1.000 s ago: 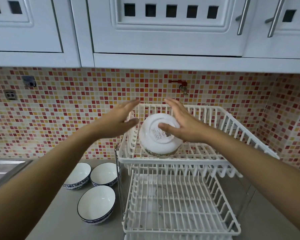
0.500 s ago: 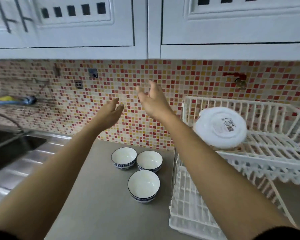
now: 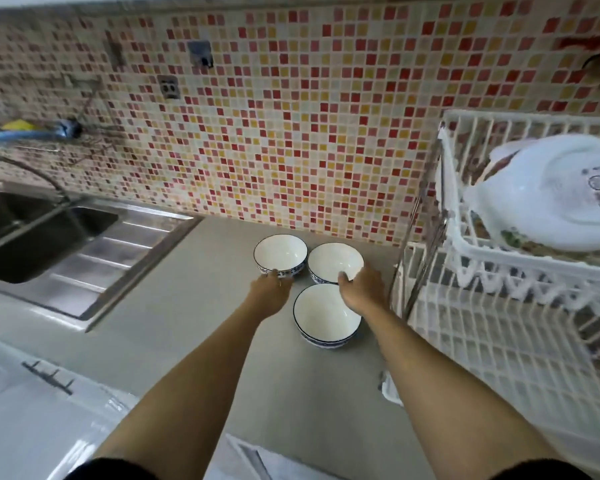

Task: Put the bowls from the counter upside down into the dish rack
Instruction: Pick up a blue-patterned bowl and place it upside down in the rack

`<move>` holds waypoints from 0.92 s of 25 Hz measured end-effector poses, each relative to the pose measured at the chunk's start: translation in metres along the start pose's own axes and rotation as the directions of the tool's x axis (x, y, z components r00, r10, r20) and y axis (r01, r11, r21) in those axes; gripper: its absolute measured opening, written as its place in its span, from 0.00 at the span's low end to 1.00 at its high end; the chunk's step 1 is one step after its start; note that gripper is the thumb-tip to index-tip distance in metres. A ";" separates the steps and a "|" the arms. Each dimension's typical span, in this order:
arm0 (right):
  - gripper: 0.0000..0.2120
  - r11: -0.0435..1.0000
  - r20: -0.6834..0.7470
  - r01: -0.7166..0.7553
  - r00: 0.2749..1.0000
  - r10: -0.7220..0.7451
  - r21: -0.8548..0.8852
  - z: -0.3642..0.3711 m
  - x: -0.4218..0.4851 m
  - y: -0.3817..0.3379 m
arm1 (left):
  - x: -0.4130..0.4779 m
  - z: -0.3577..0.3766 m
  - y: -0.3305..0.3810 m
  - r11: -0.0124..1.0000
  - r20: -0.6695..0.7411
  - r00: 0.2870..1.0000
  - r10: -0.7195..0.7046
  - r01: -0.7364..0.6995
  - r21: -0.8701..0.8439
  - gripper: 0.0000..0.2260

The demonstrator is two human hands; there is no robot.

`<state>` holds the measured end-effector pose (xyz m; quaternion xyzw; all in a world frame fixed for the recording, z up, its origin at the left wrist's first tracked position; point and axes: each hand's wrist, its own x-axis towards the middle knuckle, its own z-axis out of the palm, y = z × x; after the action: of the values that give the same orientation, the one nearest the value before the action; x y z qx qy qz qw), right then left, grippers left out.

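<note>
Both hands [image 3: 269,292] [image 3: 361,289] dropped to three counter bowls [image 3: 326,317]; one racked bowl [image 3: 548,199]

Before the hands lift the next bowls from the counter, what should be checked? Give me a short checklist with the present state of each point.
1. Left hand at the back-left bowl: ok, fingers touch its near side.
2. Right hand at the back-right bowl: ok, on its rim.
3. Firm grip on either bowl: cannot tell.
4. Front bowl out of the way: not ok, partly under the right wrist.
5. Free space in the dish rack upper tier: cannot tell, one upside-down bowl there.
</note>
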<state>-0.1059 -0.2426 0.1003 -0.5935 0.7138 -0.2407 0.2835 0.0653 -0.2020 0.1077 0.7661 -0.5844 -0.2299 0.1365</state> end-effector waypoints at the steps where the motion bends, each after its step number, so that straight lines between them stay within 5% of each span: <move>1: 0.30 0.999 0.003 -0.047 0.999 0.047 -0.014 0.009 0.002 0.016 | 0.003 0.017 -0.006 0.999 0.029 0.999 -0.033 0.033 -0.007 0.22; 7: 0.29 0.967 0.111 -0.223 0.965 0.237 -0.123 0.068 0.000 0.077 | 0.013 0.084 -0.017 0.963 0.207 0.961 -0.184 0.219 -0.160 0.22; 13: 0.18 0.969 0.144 -0.193 0.966 0.216 -0.156 0.062 -0.005 0.074 | 0.017 0.087 -0.017 0.974 0.192 0.963 -0.189 0.209 -0.088 0.17; 19: 0.19 0.990 0.153 0.103 0.984 -0.088 -0.092 0.031 -0.025 0.020 | 0.015 0.022 -0.026 0.972 0.031 0.986 -0.166 0.169 -0.163 0.17; 23: 0.23 0.911 -0.019 0.404 0.913 -0.407 -0.079 -0.007 -0.050 -0.050 | 0.000 -0.063 -0.014 0.933 -0.182 0.974 -0.136 0.064 -0.355 0.15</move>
<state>-0.0684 -0.2021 0.1448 -0.7344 0.5882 -0.2783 0.1931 0.1095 -0.2017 0.1546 0.7783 -0.4777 -0.2566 0.3166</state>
